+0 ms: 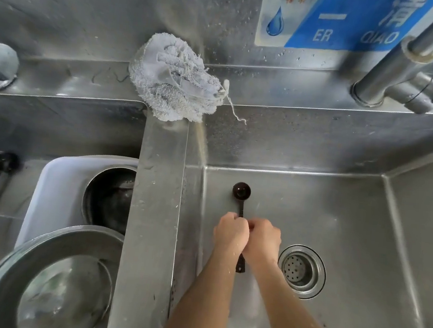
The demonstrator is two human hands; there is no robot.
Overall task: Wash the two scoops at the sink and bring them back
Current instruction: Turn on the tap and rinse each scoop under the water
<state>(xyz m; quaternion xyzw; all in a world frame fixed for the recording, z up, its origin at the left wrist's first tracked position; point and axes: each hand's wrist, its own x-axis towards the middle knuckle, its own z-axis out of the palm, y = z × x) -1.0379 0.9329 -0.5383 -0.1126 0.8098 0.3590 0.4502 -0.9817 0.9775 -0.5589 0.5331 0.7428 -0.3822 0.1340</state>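
Gripping one dark scoop [241,190], both hands meet in the lower middle of the frame, above the floor of the right basin [367,215]. The left hand [231,231] is curled round the middle of the handle. The right hand [265,238] closes its fingers on the same stretch from the other side. That part of the handle is hidden under the knuckles. Only the round bowl shows above the hands, and the handle's end shows below, between the wrists. A pale blur under the forearms may be running water, but it is too smeared to tell.

The second scoop [4,162] lies at the left edge of the frame in the left basin [23,126], with its bowl uppermost. It is badly blurred, and whether it leans on the wall or lies flat is unclear.

A white tub [53,193] in that basin holds a metal bowl [107,197], which is partly hidden by the divider [152,210]. A larger bowl [53,280] at lower left overlaps the tub and is cut off by the bottom edge.

A grey rag [173,82] sits bunched on the ledge at the top of the divider. The strainer [302,269] lies just right of the right wrist. At upper right, the tap [384,72] and a blue sign [337,17] are both cut off by the frame.
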